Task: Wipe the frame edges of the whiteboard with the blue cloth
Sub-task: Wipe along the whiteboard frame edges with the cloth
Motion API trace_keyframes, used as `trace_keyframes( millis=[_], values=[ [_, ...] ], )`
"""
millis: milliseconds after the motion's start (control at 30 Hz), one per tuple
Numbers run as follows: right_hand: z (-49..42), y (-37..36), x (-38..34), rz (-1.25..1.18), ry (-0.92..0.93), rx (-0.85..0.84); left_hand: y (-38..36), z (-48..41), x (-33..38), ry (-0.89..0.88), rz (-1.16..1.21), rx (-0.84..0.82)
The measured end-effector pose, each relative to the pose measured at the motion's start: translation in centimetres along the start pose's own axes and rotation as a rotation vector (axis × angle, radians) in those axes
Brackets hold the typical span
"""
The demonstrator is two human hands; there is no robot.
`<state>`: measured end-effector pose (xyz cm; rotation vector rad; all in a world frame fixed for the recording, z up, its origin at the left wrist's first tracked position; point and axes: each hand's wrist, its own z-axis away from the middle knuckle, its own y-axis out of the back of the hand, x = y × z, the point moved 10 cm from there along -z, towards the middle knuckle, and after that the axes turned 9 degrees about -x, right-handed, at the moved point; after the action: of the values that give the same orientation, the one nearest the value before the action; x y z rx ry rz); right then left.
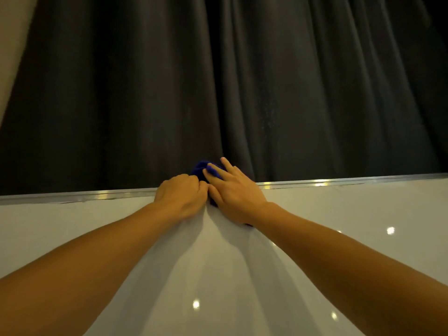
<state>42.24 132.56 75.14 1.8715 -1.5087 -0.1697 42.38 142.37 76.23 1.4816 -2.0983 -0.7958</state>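
Middle of the picture: both hands, left (180,195) and right (234,190), press the cloth (202,167) on the top frame (339,181), fingers closed on it; next, slide it sideways

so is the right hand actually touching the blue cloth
Touching. The head view shows the right hand lying flat over the blue cloth at the whiteboard's top frame edge, with cloth poking out between its fingers.

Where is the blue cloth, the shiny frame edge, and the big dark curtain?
blue cloth (203,169): head view, on the bunched top above the fingers.
frame edge (339,182): head view, on the silver top strip, right of the hands.
curtain (218,81): head view, on its dark middle folds.
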Motion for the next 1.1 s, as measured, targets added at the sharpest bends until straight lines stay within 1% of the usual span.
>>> trace_keyframes(
  millis=[67,200,267,300,400,467,500,567,633,667,700,733,800,867,900,933,967,1067,1100],
  values=[
    [1.3,1.1,4.4,0.007,-0.054,0.055,-0.2,-0.2,2.8,-0.017,-0.025,0.035],
    [6.0,2.0,15.3,-0.004,-0.334,0.078,-0.4,-0.5,3.7,0.019,-0.015,0.107],
    [7.1,2.0,16.6,-0.053,-0.410,0.085,-0.5,-0.6,5.3,0.002,-0.005,0.138],
    [6.6,2.0,15.4,-0.050,-0.380,0.089,-0.5,-0.8,6.7,-0.020,-0.005,0.145],
    [4.5,1.9,10.3,-0.005,-0.188,0.086,-0.7,-1.0,10.4,-0.111,-0.037,0.159],
    [5.0,2.0,11.1,0.028,-0.168,0.063,-1.0,-0.9,10.8,-0.162,-0.052,0.155],
    [5.9,2.0,13.1,0.055,-0.209,0.052,-1.4,-0.8,10.6,-0.190,-0.072,0.148],
    [8.9,2.1,18.6,0.071,-0.377,0.032,-2.1,-0.5,10.2,-0.227,-0.144,0.163],
    [11.9,2.4,23.1,0.076,-0.553,0.004,-2.3,-0.2,10.2,-0.216,-0.180,0.206],
    [12.4,2.3,24.0,0.082,-0.602,-0.014,-2.3,-0.2,10.4,-0.197,-0.186,0.215],
    [12.2,2.1,23.9,0.086,-0.610,-0.025,-2.5,-0.3,11.0,-0.178,-0.189,0.211],
    [11.4,1.7,23.0,0.085,-0.579,-0.030,-2.7,-0.5,11.7,-0.159,-0.189,0.195],
    [9.6,0.9,19.7,0.050,-0.442,0.000,-3.2,-1.0,13.5,-0.125,-0.179,0.147],
    [9.6,0.6,17.4,0.051,-0.289,0.011,-4.0,-1.4,15.8,-0.117,-0.198,0.105],
    [10.3,0.7,17.8,0.071,-0.251,0.006,-4.3,-1.5,16.8,-0.119,-0.216,0.096],
    [11.4,1.1,19.6,0.087,-0.256,0.004,-4.5,-1.6,17.5,-0.119,-0.231,0.096],
    [12.8,1.5,22.5,0.103,-0.310,0.001,-4.7,-1.6,18.0,-0.118,-0.244,0.103],
    [17.6,2.4,32.2,0.122,-0.609,-0.046,-5.1,-2.0,18.9,-0.113,-0.290,0.137],
    [18.3,2.2,33.6,0.117,-0.645,-0.075,-5.4,-2.3,19.6,-0.103,-0.296,0.131]
  ],
)
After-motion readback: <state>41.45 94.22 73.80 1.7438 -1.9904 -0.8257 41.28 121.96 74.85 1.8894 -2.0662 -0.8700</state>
